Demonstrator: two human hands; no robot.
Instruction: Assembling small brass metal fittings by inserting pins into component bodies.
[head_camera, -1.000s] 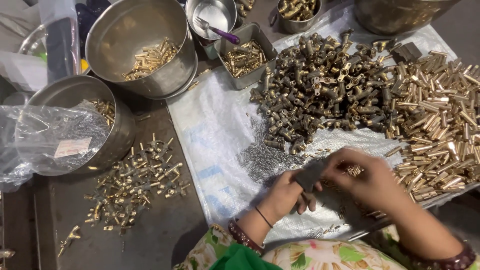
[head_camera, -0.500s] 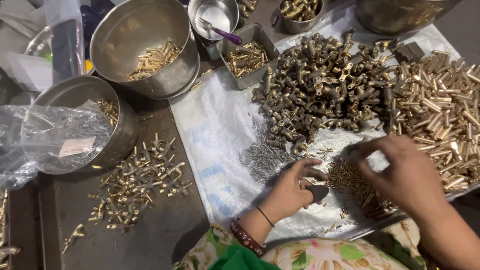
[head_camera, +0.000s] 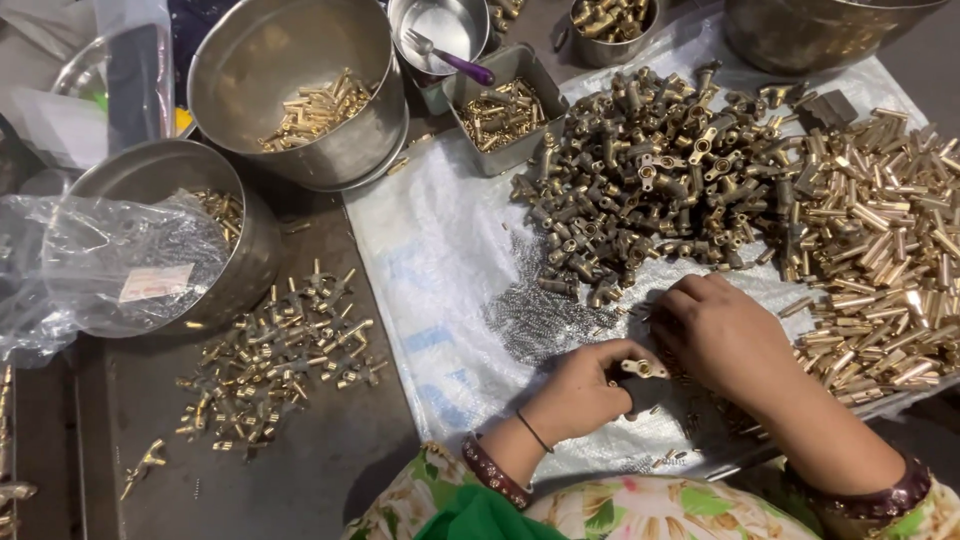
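Note:
My left hand (head_camera: 580, 392) grips a dark block with a small brass fitting (head_camera: 640, 368) seated on top of it. My right hand (head_camera: 722, 335) rests palm down just right of that fitting, fingers curled over small parts on the white sheet (head_camera: 440, 270). A patch of tiny steel springs (head_camera: 535, 320) lies just above my left hand. A heap of brass valve bodies (head_camera: 660, 180) sits beyond both hands, and a heap of brass tubes (head_camera: 880, 240) lies to the right.
Assembled brass pieces (head_camera: 275, 360) are scattered on the dark table at left. Two large steel bowls (head_camera: 300, 90) (head_camera: 215, 235) hold brass parts; a clear plastic bag (head_camera: 100, 260) drapes over the nearer one. A small square tin (head_camera: 505, 115) and a cup with a purple-handled fork (head_camera: 450, 55) stand at the back.
My right hand moved from over the block out toward the small parts on the sheet, then back beside my left hand. The left hand kept hold of the block.

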